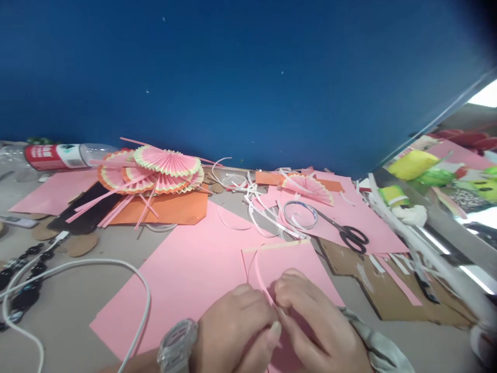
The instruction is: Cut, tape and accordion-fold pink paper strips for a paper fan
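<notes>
The left hand (pixel 233 329), with a watch (pixel 176 347) on its wrist, and the right hand (pixel 320 329) meet low in the view, fingertips pressed together. Both seem to pinch the lower end of a thin pink strip (pixel 259 274), which curls up and back from between them. The strip and both hands lie over a small pink sheet (pixel 289 256), and that sheet rests on a larger pink sheet (pixel 186 274) on the worktop (pixel 97 248).

The strip looks narrow and flimsy. Uneven pulling by the two hands could tear or crease it, and its free loop could spring out of the pinch. The small sheet lies loose, so pressure from the hands might slide or skew it on the smooth paper beneath.

A white cable (pixel 83 267) loops just left of the large sheet, where a wrist could catch it. Scissors (pixel 347 234) and a tape ring (pixel 298 215) lie further back to the right, among white paper trimmings (pixel 260 210). Folded paper fans (pixel 155 171) are piled at the back left, well apart from the hands.
</notes>
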Available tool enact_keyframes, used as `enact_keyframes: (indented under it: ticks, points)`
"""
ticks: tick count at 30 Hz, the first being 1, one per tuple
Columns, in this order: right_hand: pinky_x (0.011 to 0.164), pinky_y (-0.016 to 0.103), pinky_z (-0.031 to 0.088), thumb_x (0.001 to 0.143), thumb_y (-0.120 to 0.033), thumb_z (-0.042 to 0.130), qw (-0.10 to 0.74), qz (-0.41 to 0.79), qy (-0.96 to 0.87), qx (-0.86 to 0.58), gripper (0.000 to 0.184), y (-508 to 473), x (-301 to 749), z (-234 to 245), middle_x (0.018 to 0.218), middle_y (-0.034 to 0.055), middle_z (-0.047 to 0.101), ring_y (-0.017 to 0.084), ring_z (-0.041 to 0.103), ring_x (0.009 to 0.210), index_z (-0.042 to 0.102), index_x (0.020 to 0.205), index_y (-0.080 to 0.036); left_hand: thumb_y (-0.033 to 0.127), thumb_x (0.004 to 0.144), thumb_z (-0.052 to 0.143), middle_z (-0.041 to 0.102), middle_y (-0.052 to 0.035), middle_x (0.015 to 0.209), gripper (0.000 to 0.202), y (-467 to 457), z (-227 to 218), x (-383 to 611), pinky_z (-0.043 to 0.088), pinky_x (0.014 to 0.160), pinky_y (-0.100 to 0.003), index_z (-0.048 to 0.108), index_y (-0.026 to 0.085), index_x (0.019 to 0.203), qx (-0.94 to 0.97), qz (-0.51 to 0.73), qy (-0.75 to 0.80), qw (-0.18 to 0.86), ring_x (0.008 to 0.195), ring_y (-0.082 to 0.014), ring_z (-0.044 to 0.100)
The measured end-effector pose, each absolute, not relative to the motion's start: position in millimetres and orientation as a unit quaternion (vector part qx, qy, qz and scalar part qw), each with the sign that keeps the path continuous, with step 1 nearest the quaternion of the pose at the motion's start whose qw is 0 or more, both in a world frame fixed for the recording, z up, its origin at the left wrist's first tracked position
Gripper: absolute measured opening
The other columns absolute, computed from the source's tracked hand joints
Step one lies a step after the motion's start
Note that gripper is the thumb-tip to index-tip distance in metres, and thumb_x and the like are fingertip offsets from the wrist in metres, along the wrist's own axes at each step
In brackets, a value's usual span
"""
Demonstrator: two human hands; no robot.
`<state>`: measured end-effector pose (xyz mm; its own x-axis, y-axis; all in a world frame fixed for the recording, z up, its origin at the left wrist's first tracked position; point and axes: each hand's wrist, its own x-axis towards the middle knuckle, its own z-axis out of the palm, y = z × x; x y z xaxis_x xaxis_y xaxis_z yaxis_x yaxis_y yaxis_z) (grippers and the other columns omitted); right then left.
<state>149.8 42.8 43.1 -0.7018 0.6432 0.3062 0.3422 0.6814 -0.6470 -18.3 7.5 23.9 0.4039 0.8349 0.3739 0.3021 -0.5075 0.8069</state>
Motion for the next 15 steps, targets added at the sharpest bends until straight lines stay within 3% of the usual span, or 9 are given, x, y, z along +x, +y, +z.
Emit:
enact_keyframes:
  ticks: [3,7,15]
  points:
    - [0.059,0.031,0.036,0.082,-0.019,0.037,0.304,0.344,-0.849,-0.261,0.007,40.8,149.6,37.6,0.07,0.0021,0.047,0.017,0.042,0.066,0.041,0.078,-0.02,0.022,0.088,0.033,0.055,-0.0041,0.064,0.021,8.3,19.1,-18.2,0.04,0.063,-0.026,0.047,0.019,0.073,0.764,0.432,0.349,0.33,0.063,-0.0156,0.049]
    - [0.062,0.032,0.037,0.088,-0.028,0.028,0.3,0.384,-0.846,-0.216,0.018,45.7,148.0,35.3,0.069,0.0026,0.047,0.018,0.044,0.067,0.041,0.078,-0.021,0.024,0.085,0.042,0.055,-0.0031,0.061,0.016,8.7,18.4,-18.0,0.039,0.058,-0.024,0.045,0.02,0.07,0.737,0.423,0.37,0.377,0.059,-0.0139,0.05]
    - [0.057,0.027,0.039,0.092,-0.033,0.033,0.254,0.32,-0.867,-0.287,0.025,49.6,146.1,45.5,0.068,0.0028,0.054,0.016,0.047,0.065,0.046,0.075,-0.02,0.017,0.08,0.045,0.053,-0.001,0.07,0.007,0.2,27.4,-20.1,0.04,0.063,-0.022,0.05,0.02,0.081,0.677,0.361,0.462,0.445,0.067,-0.0131,0.05]
